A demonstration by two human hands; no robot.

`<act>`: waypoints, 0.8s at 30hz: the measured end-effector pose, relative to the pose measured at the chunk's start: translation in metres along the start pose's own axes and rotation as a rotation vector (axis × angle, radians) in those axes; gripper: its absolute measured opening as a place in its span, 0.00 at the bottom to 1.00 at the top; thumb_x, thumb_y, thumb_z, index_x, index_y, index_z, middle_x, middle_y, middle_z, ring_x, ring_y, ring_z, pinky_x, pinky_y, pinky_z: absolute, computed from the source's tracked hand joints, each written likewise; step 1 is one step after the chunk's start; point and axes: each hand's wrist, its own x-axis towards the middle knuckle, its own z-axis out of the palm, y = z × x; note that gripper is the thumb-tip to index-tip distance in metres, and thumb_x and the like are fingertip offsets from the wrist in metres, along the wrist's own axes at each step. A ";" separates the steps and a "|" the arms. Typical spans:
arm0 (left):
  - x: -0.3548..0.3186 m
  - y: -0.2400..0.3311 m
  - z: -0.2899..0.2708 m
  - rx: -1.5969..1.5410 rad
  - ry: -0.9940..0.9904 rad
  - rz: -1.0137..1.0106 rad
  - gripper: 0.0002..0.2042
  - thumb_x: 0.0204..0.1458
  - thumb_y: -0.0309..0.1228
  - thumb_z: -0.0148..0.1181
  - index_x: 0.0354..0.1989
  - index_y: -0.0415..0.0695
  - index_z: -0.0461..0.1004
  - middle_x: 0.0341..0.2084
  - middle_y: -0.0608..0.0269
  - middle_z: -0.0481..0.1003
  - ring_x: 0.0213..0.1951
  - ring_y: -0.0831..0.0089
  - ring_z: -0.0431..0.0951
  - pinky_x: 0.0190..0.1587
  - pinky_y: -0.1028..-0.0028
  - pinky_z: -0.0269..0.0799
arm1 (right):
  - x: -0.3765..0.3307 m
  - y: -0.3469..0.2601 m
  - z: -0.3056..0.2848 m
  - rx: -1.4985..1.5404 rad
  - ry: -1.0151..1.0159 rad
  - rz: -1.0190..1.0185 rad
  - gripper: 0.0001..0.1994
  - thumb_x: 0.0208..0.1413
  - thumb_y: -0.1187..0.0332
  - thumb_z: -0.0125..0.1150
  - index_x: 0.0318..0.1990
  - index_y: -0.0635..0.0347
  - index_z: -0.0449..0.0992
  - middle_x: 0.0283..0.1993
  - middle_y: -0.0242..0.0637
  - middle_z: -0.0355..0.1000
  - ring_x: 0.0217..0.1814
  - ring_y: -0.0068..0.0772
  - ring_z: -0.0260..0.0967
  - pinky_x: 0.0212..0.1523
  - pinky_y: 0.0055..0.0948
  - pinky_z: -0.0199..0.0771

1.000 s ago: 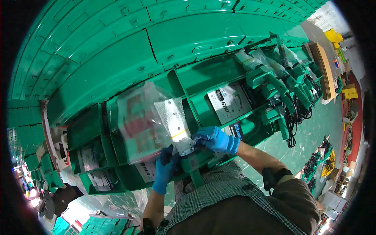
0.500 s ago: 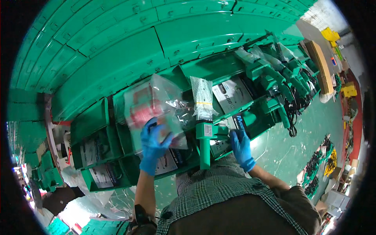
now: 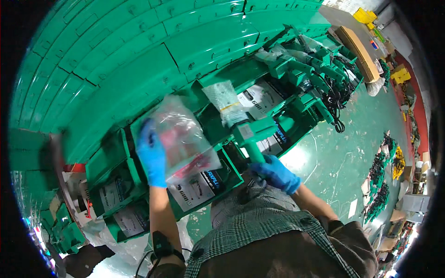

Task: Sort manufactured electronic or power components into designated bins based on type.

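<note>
My left hand (image 3: 152, 148), in a blue glove, is closed at the left edge of a clear plastic bag (image 3: 185, 134) with red contents; its fingers are smeared by motion. The bag is tilted over the green cases. My right hand (image 3: 276, 173), also gloved in blue, grips the lower end of the handle of a green power tool (image 3: 255, 134). Bubble wrap (image 3: 225, 101) with a yellow band covers the tool's far end. The tool lies slanted across the cases. A printed leaflet (image 3: 192, 190) lies in the green case below the bag.
More green power tools (image 3: 301, 69) with black cords are piled at the right end of the row. Stacked green cases (image 3: 111, 51) form a wall behind. Flat cardboard (image 3: 359, 53) stands at the far right. Black, green and yellow items (image 3: 382, 185) lie on the green floor.
My right hand has moved onto the tool's handle, and the tool has tilted from upright to slanted. My left hand has shifted to the bag's left edge, and the bag has turned.
</note>
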 end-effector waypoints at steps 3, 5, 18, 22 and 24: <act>-0.007 0.000 -0.037 -0.181 0.149 0.008 0.23 0.47 0.18 0.44 0.56 0.37 0.62 0.54 0.51 0.64 0.54 0.62 0.66 0.55 0.68 0.60 | -0.033 -0.026 0.000 -0.142 -0.061 -0.076 0.18 0.47 0.64 0.62 0.44 0.65 0.71 0.30 0.28 0.70 0.23 0.18 0.65 0.23 0.18 0.66; -0.026 -0.002 -0.041 0.123 0.050 0.060 0.26 0.46 0.17 0.44 0.59 0.40 0.58 0.54 0.48 0.63 0.55 0.57 0.63 0.56 0.65 0.58 | -0.041 -0.032 -0.006 -0.134 -0.147 -0.115 0.19 0.46 0.66 0.63 0.45 0.65 0.70 0.31 0.29 0.70 0.23 0.18 0.66 0.23 0.18 0.67; -0.070 0.098 0.035 -0.375 -0.023 -0.078 0.27 0.44 0.21 0.54 0.57 0.39 0.60 0.55 0.44 0.60 0.59 0.52 0.57 0.62 0.61 0.47 | -0.055 -0.061 -0.013 -0.283 -0.414 0.001 0.28 0.47 0.69 0.63 0.56 0.61 0.61 0.31 0.33 0.72 0.26 0.20 0.72 0.22 0.17 0.73; -0.085 0.146 0.053 -0.547 -0.140 -0.150 0.30 0.44 0.23 0.56 0.59 0.39 0.56 0.54 0.50 0.62 0.57 0.58 0.61 0.59 0.64 0.54 | -0.041 -0.042 -0.010 -0.352 -0.417 -0.333 0.30 0.45 0.68 0.65 0.55 0.65 0.60 0.37 0.44 0.72 0.37 0.32 0.73 0.34 0.28 0.74; -0.084 0.168 0.054 -0.889 -0.065 -0.392 0.29 0.44 0.23 0.57 0.57 0.38 0.57 0.53 0.51 0.61 0.54 0.60 0.62 0.56 0.65 0.58 | -0.030 -0.025 -0.015 -0.542 -0.350 -0.627 0.32 0.43 0.66 0.66 0.55 0.67 0.59 0.40 0.51 0.71 0.42 0.39 0.72 0.41 0.35 0.72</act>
